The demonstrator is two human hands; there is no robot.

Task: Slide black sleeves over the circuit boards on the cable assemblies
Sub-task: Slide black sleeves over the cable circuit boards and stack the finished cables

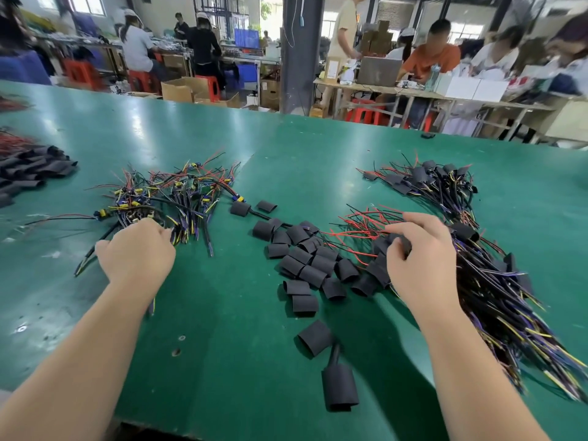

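Note:
A tangle of unsleeved cable assemblies (178,195) with small green circuit boards lies left of centre on the green table (222,313). My left hand (136,249) rests on its near edge, fingers curled onto the cables. Loose black sleeves (305,262) are scattered in the middle. My right hand (420,249) pinches a black sleeve (401,243) at the edge of a bundle of sleeved assemblies (490,281) on the right. A second sleeved heap (426,183) lies farther back. One sleeved cable end (339,386) sits near the front edge.
More black sleeves (28,173) and red wires pile up at the far left edge. Beyond the table, several people work at benches with cardboard boxes and red stools. A dark pillar (300,52) stands behind the table's far edge.

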